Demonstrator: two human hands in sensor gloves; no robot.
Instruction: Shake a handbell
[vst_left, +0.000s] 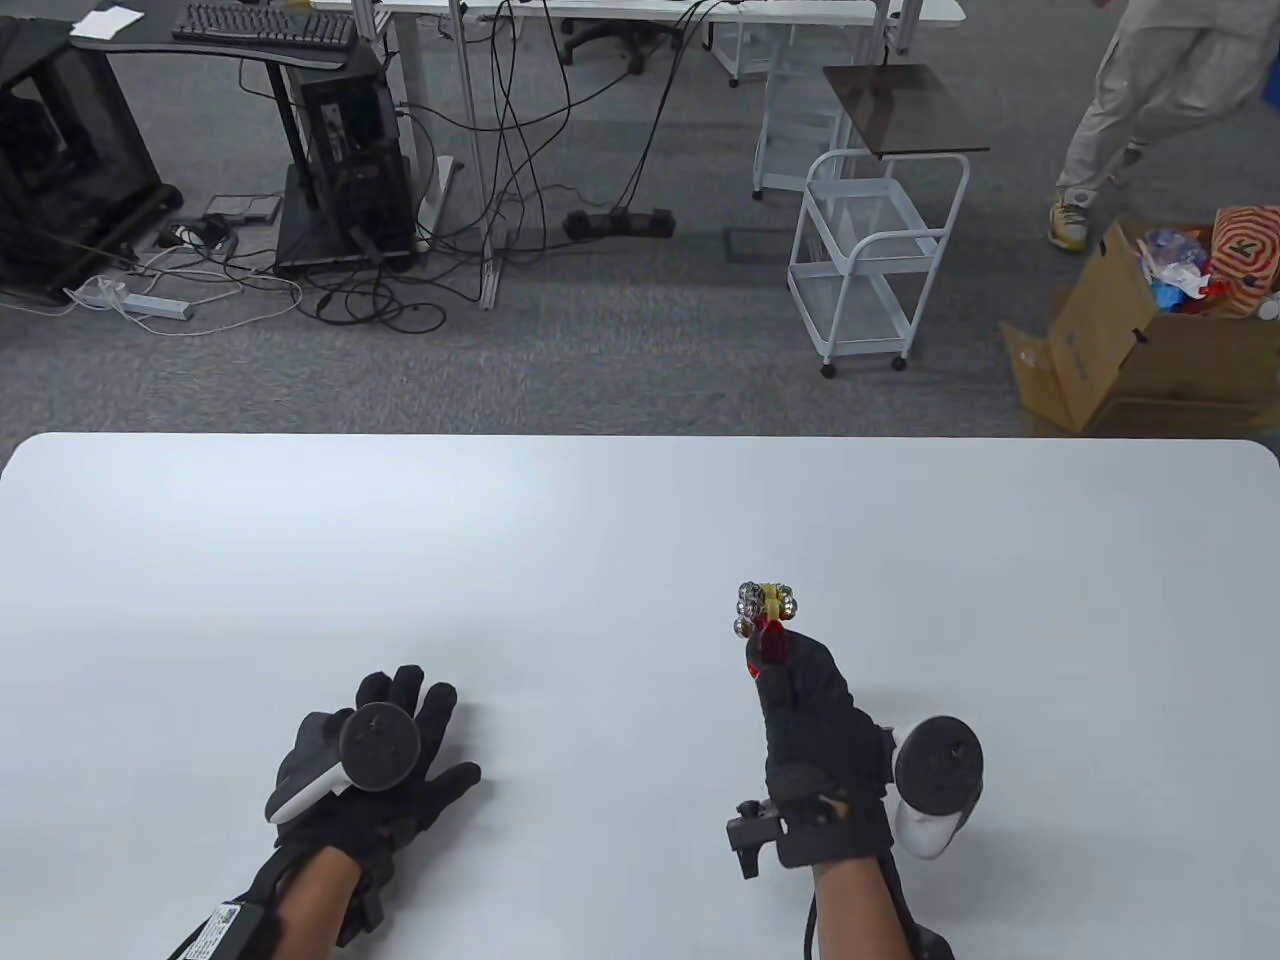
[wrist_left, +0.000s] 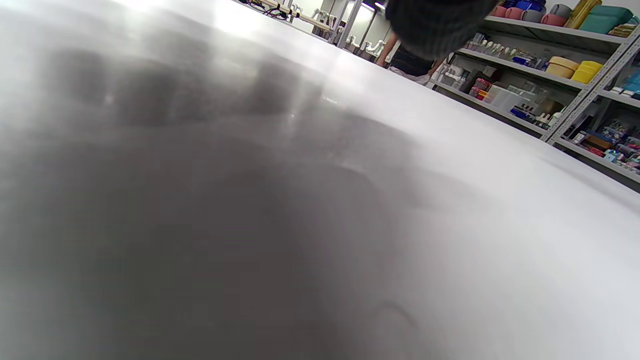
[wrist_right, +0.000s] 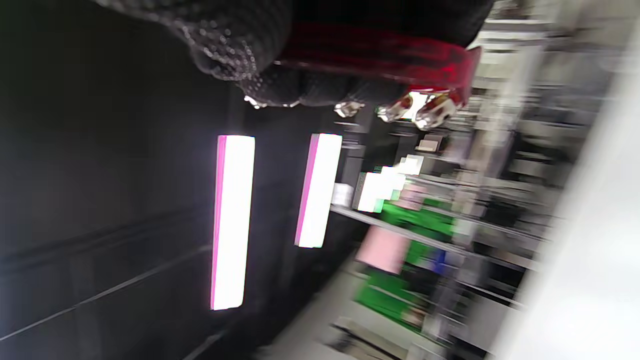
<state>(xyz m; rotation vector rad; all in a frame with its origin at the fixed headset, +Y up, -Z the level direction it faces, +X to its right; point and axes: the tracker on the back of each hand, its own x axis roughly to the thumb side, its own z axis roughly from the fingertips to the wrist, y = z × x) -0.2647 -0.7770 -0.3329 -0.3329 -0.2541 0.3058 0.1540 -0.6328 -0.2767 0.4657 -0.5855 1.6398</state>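
The handbell (vst_left: 766, 622) has a red handle and a yellow top ringed with small silver jingle bells. My right hand (vst_left: 800, 700) grips its red handle and holds it above the white table (vst_left: 640, 540), bells pointing away from me. In the right wrist view the red handle (wrist_right: 380, 52) lies under my gloved fingers (wrist_right: 240, 45), with the silver bells (wrist_right: 420, 110) beside them; that view is blurred. My left hand (vst_left: 385, 745) rests flat on the table at the lower left, fingers spread, holding nothing. The left wrist view shows only a fingertip (wrist_left: 435, 22) above the table top.
The white table's far edge (vst_left: 640, 436) runs across the middle of the table view. Beyond it on the floor stand a white wire cart (vst_left: 870, 260), an open cardboard box (vst_left: 1140, 340) and desks with cables. A person (vst_left: 1140, 100) walks at the far right.
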